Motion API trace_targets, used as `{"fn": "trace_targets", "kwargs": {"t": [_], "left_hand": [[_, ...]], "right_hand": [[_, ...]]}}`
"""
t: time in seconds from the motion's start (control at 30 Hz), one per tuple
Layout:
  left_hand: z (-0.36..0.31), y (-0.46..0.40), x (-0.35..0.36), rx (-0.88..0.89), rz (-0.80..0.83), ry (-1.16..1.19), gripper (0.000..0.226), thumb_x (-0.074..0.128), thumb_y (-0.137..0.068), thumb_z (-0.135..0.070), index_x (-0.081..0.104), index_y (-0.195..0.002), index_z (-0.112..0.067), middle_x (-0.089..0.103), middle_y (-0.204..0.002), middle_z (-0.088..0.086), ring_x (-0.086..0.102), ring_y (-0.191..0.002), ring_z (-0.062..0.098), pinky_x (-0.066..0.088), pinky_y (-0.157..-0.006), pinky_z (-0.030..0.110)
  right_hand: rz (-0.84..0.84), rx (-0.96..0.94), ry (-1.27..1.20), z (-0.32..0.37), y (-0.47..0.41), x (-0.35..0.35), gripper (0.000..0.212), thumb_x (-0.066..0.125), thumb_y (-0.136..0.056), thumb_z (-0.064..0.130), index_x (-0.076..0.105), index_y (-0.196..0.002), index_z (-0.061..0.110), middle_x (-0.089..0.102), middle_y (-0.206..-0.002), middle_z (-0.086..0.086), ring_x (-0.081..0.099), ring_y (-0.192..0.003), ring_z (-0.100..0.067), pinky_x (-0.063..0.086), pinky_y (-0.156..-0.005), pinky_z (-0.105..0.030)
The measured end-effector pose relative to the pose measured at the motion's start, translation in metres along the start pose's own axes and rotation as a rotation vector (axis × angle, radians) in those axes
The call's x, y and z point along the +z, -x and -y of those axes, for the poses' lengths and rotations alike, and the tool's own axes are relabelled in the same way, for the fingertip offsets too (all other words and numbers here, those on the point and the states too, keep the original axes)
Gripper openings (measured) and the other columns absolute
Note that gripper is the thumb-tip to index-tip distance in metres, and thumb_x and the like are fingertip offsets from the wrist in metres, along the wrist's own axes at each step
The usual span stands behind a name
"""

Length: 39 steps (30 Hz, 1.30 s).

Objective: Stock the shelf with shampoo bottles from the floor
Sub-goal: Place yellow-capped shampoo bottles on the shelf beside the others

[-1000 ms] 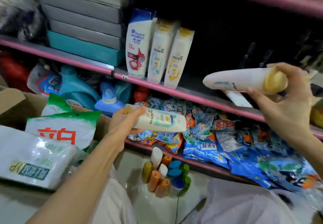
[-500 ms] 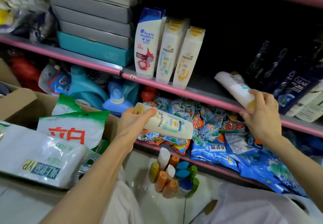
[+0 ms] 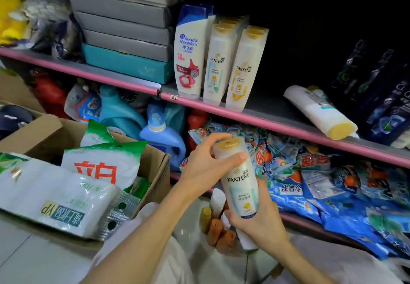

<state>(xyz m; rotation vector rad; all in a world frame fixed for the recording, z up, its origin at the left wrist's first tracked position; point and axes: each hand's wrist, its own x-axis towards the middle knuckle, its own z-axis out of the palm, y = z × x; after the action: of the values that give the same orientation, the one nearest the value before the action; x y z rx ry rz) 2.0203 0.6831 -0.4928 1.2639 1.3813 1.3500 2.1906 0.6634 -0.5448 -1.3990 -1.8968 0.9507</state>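
A white Pantene shampoo bottle [image 3: 240,179] with a gold cap is upright in front of me, held by both hands. My left hand [image 3: 206,164] wraps its cap end from the left. Its base rests in my right hand [image 3: 259,219]. On the pink-edged shelf [image 3: 277,126] stand a Head & Shoulders bottle [image 3: 188,55] and two rows of Pantene bottles [image 3: 230,64]. Another white Pantene bottle [image 3: 319,110] lies on its side further right on that shelf, cap toward me. Several more bottles [image 3: 218,224] stand on the floor below my hands.
Dark shampoo bottles [image 3: 381,97] fill the shelf's right end; stacked grey and teal boxes [image 3: 124,39] sit at its left. Blue packets [image 3: 310,184] and detergent jugs [image 3: 159,137] crowd the lower shelf. A cardboard box [image 3: 153,173] of white bags stands at left.
My right hand let go of the bottle now lying on the shelf and came down to the base of the left hand's bottle. That bottle turned from lying sideways to upright.
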Motion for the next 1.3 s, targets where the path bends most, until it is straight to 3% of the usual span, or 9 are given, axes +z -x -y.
{"fn": "trace_targets", "kwargs": {"t": [0.13, 0.27, 0.4, 0.53, 0.73, 0.87, 1.03, 1.17, 1.3], "left_hand": [[0.002, 0.000, 0.015, 0.076, 0.078, 0.052, 0.065, 0.073, -0.072, -0.049, 0.039, -0.126, -0.060, 0.058, -0.120, -0.027, 0.060, -0.105, -0.004, 0.055, -0.082, 0.024], [0.005, -0.001, 0.025, 0.127, 0.036, -0.020, 0.051, 0.068, -0.080, -0.039, 0.044, -0.123, -0.054, 0.056, -0.116, -0.030, 0.060, -0.098, -0.004, 0.053, -0.082, 0.023], [0.003, -0.003, 0.027, 0.160, 0.015, -0.007, 0.042, 0.065, -0.084, -0.026, 0.050, -0.120, -0.044, 0.058, -0.112, -0.028, 0.059, -0.098, -0.006, 0.045, -0.075, 0.007], [0.005, -0.003, 0.027, 0.148, -0.007, 0.053, 0.038, 0.066, -0.087, -0.014, 0.055, -0.117, -0.034, 0.060, -0.117, -0.017, 0.061, -0.103, 0.003, 0.051, -0.083, 0.021], [0.002, -0.001, 0.026, 0.104, 0.015, 0.139, 0.036, 0.065, -0.088, -0.006, 0.057, -0.116, -0.025, 0.062, -0.111, -0.012, 0.062, -0.086, -0.006, 0.049, -0.065, 0.011], [0.001, 0.000, 0.027, 0.052, 0.014, 0.187, 0.035, 0.064, -0.090, -0.016, 0.052, -0.119, -0.031, 0.063, -0.111, -0.003, 0.064, -0.082, -0.006, 0.050, -0.063, 0.013], [-0.003, -0.002, 0.023, -0.082, -0.107, 0.175, 0.034, 0.054, -0.080, -0.061, 0.062, -0.105, -0.039, 0.065, -0.098, -0.011, 0.062, -0.076, -0.007, 0.047, -0.060, 0.014], [-0.006, 0.001, 0.021, -0.063, -0.083, 0.176, 0.033, 0.052, -0.087, -0.056, 0.067, -0.104, -0.032, 0.069, -0.100, -0.003, 0.064, -0.084, 0.007, 0.050, -0.070, 0.024], [-0.014, 0.003, 0.020, -0.026, -0.085, 0.211, 0.042, 0.055, -0.081, -0.055, 0.068, -0.106, -0.024, 0.069, -0.107, 0.003, 0.063, -0.091, 0.015, 0.050, -0.074, 0.027]], "right_hand": [[-0.049, 0.037, -0.132, -0.002, -0.005, 0.011, 0.067, 0.079, -0.051, 0.045, 0.038, -0.104, 0.050, 0.062, -0.092, 0.028, 0.065, -0.073, 0.000, 0.057, -0.063, -0.034], [-0.054, 0.094, -0.169, -0.006, -0.006, 0.018, 0.070, 0.083, -0.051, 0.039, 0.039, -0.104, 0.050, 0.066, -0.089, 0.020, 0.066, -0.071, -0.003, 0.058, -0.064, -0.038], [-0.062, 0.117, -0.199, -0.004, -0.008, 0.019, 0.068, 0.083, -0.052, 0.039, 0.039, -0.104, 0.047, 0.066, -0.085, 0.015, 0.066, -0.071, -0.007, 0.058, -0.065, -0.042], [-0.053, 0.120, -0.210, 0.000, -0.006, 0.021, 0.066, 0.080, -0.052, 0.040, 0.039, -0.103, 0.046, 0.065, -0.085, 0.018, 0.066, -0.071, -0.005, 0.058, -0.065, -0.039], [-0.038, 0.136, -0.186, 0.003, -0.003, 0.018, 0.068, 0.080, -0.051, 0.045, 0.038, -0.104, 0.048, 0.066, -0.084, 0.016, 0.065, -0.072, -0.002, 0.058, -0.066, -0.037], [-0.051, 0.125, -0.155, 0.003, -0.002, 0.014, 0.068, 0.080, -0.053, 0.043, 0.036, -0.104, 0.051, 0.065, -0.086, 0.018, 0.065, -0.074, -0.001, 0.058, -0.067, -0.034], [-0.043, 0.104, -0.078, 0.004, 0.004, 0.011, 0.070, 0.078, -0.055, 0.046, 0.031, -0.105, 0.054, 0.064, -0.090, 0.019, 0.063, -0.077, 0.003, 0.056, -0.068, -0.031], [-0.061, 0.103, -0.091, 0.005, 0.008, 0.010, 0.068, 0.078, -0.056, 0.044, 0.033, -0.106, 0.052, 0.066, -0.089, 0.018, 0.065, -0.077, 0.000, 0.057, -0.071, -0.036], [-0.097, 0.076, -0.084, 0.007, 0.011, 0.011, 0.071, 0.079, -0.057, 0.043, 0.029, -0.103, 0.062, 0.065, -0.091, 0.020, 0.063, -0.079, 0.003, 0.056, -0.069, -0.032]]}}
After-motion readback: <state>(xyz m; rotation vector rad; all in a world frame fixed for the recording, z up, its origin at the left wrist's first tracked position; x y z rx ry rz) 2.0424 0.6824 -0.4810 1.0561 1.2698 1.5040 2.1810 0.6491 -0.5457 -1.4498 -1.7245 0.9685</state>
